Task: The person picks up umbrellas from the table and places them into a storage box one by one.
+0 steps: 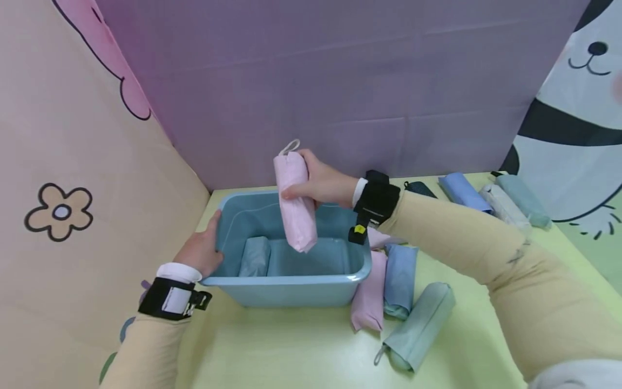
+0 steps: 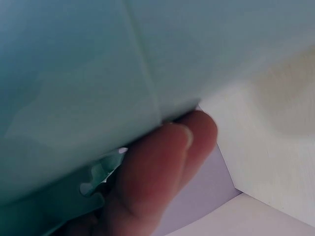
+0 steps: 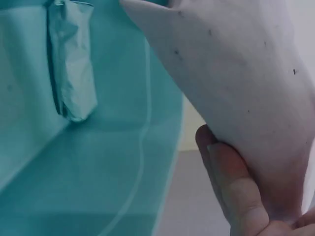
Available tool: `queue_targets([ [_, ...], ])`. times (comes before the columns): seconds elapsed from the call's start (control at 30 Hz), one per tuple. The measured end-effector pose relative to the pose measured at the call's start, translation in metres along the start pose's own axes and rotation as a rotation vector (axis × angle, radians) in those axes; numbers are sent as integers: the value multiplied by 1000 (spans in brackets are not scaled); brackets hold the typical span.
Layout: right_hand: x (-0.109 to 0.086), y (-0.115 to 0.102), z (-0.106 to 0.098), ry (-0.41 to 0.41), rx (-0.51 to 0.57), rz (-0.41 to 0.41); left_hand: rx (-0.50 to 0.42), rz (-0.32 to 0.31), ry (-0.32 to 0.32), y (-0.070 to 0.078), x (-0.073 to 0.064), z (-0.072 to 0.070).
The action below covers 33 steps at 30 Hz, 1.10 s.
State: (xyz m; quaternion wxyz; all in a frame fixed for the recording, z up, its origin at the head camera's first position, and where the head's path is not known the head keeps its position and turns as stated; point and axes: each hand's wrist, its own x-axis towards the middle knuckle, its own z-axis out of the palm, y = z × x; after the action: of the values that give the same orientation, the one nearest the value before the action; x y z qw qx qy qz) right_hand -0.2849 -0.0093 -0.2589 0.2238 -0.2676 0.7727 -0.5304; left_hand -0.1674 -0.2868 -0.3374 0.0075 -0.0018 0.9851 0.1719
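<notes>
My right hand grips a pink cylindrical fabric pouch with a pale cord loop on top. The pouch is held nearly upright over the blue plastic tub, its lower end overlapping the tub's interior in the head view. At the tub's left end, my left hand holds the rim; the left wrist view shows its fingers against the outer wall. Inside the tub, a blue-grey pouch lies toward the left. Thumb and fingers wrap the pink pouch in the right wrist view.
Right of the tub lie another pink pouch, a blue pouch and a green pouch with a loop. Farther back right are a blue pouch, a white pouch and a teal pouch. A purple cloth wall stands behind.
</notes>
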Motion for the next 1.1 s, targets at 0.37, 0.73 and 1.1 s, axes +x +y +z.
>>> queue_targets([
  [0.37,13,16,57,-105,-91,133,4,1,2,3,-1,0],
  [0.73,28,37,84,-141,-111,284,-12,11,-18,3,-4,0],
  [1.1,33,59,107,-143,-223,430,-20,-8,-3,-2,-12,-2],
])
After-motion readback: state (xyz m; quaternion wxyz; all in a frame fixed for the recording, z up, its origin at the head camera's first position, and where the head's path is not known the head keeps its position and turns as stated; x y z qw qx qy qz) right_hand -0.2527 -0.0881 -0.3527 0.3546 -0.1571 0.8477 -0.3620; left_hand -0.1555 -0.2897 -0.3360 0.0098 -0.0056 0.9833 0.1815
